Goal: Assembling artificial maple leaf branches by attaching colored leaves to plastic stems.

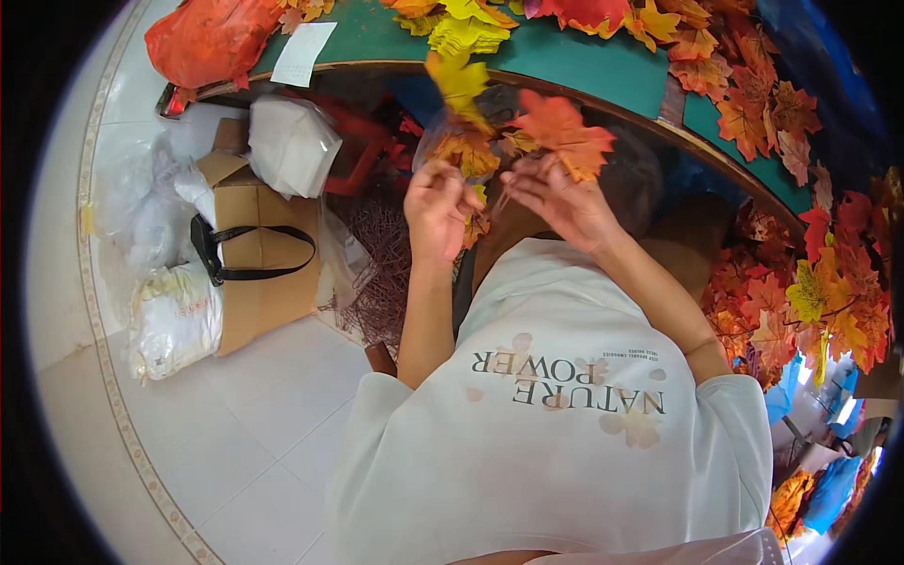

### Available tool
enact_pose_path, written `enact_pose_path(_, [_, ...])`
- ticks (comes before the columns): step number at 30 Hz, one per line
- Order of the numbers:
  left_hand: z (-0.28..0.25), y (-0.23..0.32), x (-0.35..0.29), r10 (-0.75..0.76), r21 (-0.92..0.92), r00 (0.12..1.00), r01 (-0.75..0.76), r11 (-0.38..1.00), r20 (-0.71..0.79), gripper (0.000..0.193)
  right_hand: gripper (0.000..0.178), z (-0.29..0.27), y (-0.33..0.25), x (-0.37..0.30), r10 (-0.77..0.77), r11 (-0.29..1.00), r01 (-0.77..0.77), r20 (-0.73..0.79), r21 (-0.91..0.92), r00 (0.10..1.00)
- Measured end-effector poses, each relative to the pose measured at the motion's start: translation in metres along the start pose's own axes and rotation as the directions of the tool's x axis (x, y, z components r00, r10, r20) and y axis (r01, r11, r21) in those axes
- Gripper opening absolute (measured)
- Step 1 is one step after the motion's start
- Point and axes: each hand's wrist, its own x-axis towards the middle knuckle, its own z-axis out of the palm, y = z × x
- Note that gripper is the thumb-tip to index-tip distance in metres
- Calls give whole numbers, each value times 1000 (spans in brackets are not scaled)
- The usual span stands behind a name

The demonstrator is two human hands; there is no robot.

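My left hand (439, 212) is closed, its fingertips pinched beside a strand of artificial leaves (468, 151) in yellow and orange. The strand runs down from the table edge, and its lower leaves hang behind and beside these fingers. A short gap to the right, my right hand (565, 200) has thumb and fingers drawn together at the base of an orange-red artificial maple leaf (565, 132). The blade of that leaf stands up beyond the fingertips. Its stem is mostly hidden by the fingers, and I cannot tell whether it joins the strand.
A green-topped table (574, 58) curves across the front, with stacked yellow leaves (468, 33), a red plastic bag (209, 42) and a paper slip (303, 52). Leaf garlands (838, 292) hang at right. On the left floor stand a cardboard box (273, 282) and brown twig-like stems (377, 264).
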Motion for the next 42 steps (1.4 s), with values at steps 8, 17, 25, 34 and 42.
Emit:
enact_pose_path(8, [-18, 17, 13, 182, -246, 944, -252, 936, -275, 21, 53, 17, -7, -37, 497, 472, -85, 185, -877, 848])
enact_pose_path(17, [-33, 99, 1, -56, -293, 993, 83, 953, 101, 25, 61, 8, -36, -31, 147, 791, -64, 88, -608, 985])
enact_pose_path(25, [-27, 140, -24, -37, -363, 984, 99, 927, 175, 28, 22, 34, -199, -51, -830, -165, 23, 151, -986, 537])
enact_pose_path(34, [1, 155, -36, -3, -385, 964, 109, 917, 265, 33, 19, 93, -175, -51, -424, -638, -113, 225, -761, 878])
enact_pose_path(42, [49, 152, -54, 26, -299, 939, 82, 951, 342, 33, 55, -8, 44, 114, 338, -90, 140, 102, -986, 936])
